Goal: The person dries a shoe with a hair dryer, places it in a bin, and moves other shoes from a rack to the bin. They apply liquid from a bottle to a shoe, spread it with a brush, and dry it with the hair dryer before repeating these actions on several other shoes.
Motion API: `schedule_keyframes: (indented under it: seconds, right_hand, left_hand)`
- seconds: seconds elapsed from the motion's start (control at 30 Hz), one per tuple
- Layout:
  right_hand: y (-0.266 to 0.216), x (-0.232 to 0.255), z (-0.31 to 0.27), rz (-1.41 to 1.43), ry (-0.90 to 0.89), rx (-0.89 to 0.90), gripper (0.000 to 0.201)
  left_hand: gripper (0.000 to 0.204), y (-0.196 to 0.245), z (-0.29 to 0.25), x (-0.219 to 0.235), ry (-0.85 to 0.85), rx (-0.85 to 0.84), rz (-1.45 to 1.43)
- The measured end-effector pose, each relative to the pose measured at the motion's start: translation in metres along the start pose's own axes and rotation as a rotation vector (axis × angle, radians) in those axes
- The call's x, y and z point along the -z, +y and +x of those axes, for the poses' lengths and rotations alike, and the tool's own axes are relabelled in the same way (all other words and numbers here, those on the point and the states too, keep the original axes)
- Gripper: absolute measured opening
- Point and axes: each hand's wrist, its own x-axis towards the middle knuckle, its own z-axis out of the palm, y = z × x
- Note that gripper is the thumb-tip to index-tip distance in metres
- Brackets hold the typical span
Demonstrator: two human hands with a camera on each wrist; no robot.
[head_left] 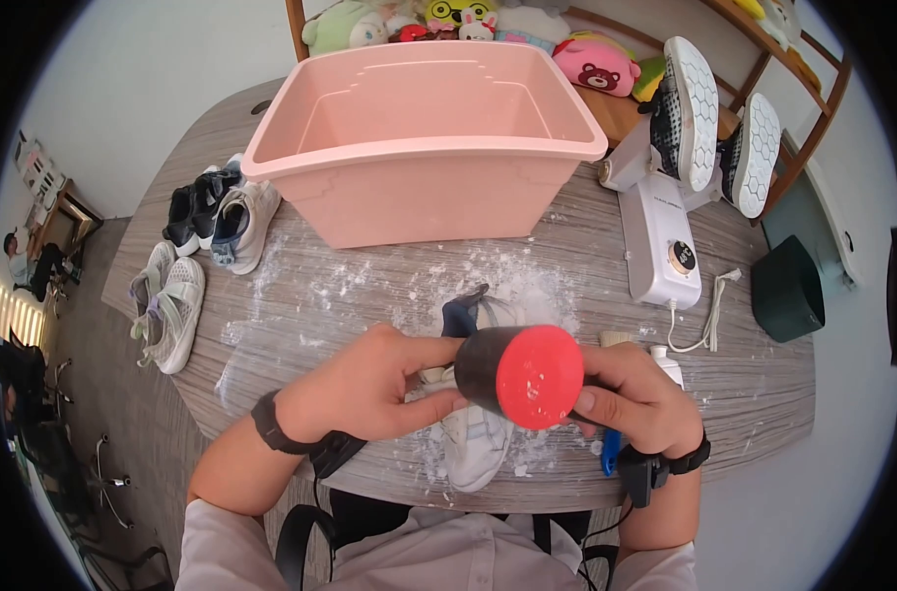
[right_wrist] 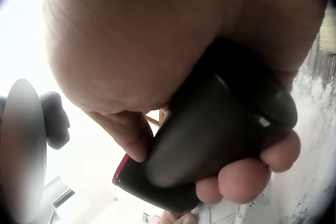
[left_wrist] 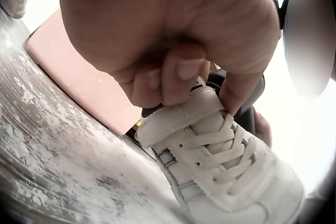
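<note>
A white sneaker with flat crossed laces and a wide strap lies under my hands in the head view, toe toward me. My left hand pinches it at the strap and tongue, fingers curled by the shoe opening. The right hand grips the handle of a black hair dryer. Its round red end faces up at the head camera, and its black body points left over the shoe, close to my left fingertips. The dryer hides part of the sneaker's opening in the head view.
White powder is scattered over the wood-grain table. A pink bin stands behind. Other shoes sit at left. At right are a white shoe dryer bearing two shoes, a blue-handled brush, a white bottle and a dark bin.
</note>
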Motion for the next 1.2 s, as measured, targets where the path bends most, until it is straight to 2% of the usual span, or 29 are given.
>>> schedule_keyframes:
  seconds: [0.07, 0.13, 0.17, 0.23, 0.4, 0.47, 0.5, 0.57, 0.6, 0.67, 0.77, 0.8, 0.87, 1.0, 1.07, 1.2]
  right_hand:
    - [0.0, 0.0, 0.0, -0.024, 0.021, -0.012, 0.037]
    - [0.001, 0.003, -0.002, 0.105, 0.177, -0.072, 0.039]
    - [0.001, 0.004, -0.003, 0.105, 0.178, -0.073, 0.039]
    - [0.003, 0.006, -0.005, 0.187, 0.254, -0.076, 0.04]
    - [0.002, 0.012, -0.013, 0.294, 0.271, -0.099, 0.045]
    - [0.003, 0.012, -0.014, 0.44, 0.208, -0.01, 0.047]
    - [0.003, 0.012, -0.015, 0.439, 0.209, -0.011, 0.047]
    - [0.005, 0.009, -0.015, 0.432, 0.17, 0.143, 0.047]
    - [0.006, 0.007, -0.016, 0.432, 0.169, 0.143, 0.047]
    - [0.006, 0.005, -0.017, 0.399, 0.19, 0.224, 0.048]
    - [0.003, 0.007, -0.015, 0.328, 0.181, 0.227, 0.044]
    - [0.003, 0.007, -0.014, 0.326, 0.184, 0.23, 0.044]
    - [0.004, 0.007, -0.012, 0.252, 0.245, 0.055, 0.041]
    - [0.0, 0.01, -0.011, 0.254, 0.237, -0.048, 0.038]
    - [0.001, 0.01, -0.009, 0.236, 0.161, -0.167, 0.038]
    - [0.001, 0.006, 0.002, 0.155, 0.07, -0.224, 0.036]
  left_hand:
    - [0.039, -0.004, -0.001, 0.002, -0.022, -0.008, 0.067]
    - [0.038, -0.008, -0.003, 0.003, -0.017, -0.062, 0.071]
    - [0.037, -0.01, -0.003, 0.002, -0.015, -0.115, 0.073]
    - [0.035, -0.012, -0.004, 0.002, -0.024, -0.105, 0.04]
    - [0.027, -0.016, -0.005, 0.004, 0.007, -0.099, -0.113]
    - [0.021, -0.009, -0.003, 0.01, 0.024, -0.223, -0.027]
    - [0.021, -0.006, -0.002, 0.012, 0.024, -0.224, -0.028]
    - [0.028, -0.001, -0.001, 0.015, 0.136, -0.432, 0.2]
    - [0.028, 0.003, -0.002, 0.017, 0.138, -0.432, 0.2]
    - [0.031, 0.012, -0.003, 0.019, 0.194, -0.464, 0.496]
    - [0.035, 0.016, 0.001, 0.02, 0.214, -0.499, 0.674]
    - [0.035, 0.012, 0.002, 0.019, 0.212, -0.503, 0.675]
    - [0.037, -0.001, 0.004, 0.012, 0.203, -0.453, 0.667]
    - [0.036, -0.006, 0.002, 0.007, 0.192, -0.46, 0.66]
    - [0.031, 0.002, -0.001, 0.002, 0.07, -0.278, 0.632]
    - [0.036, 0.017, 0.0, -0.007, -0.006, -0.19, 0.522]
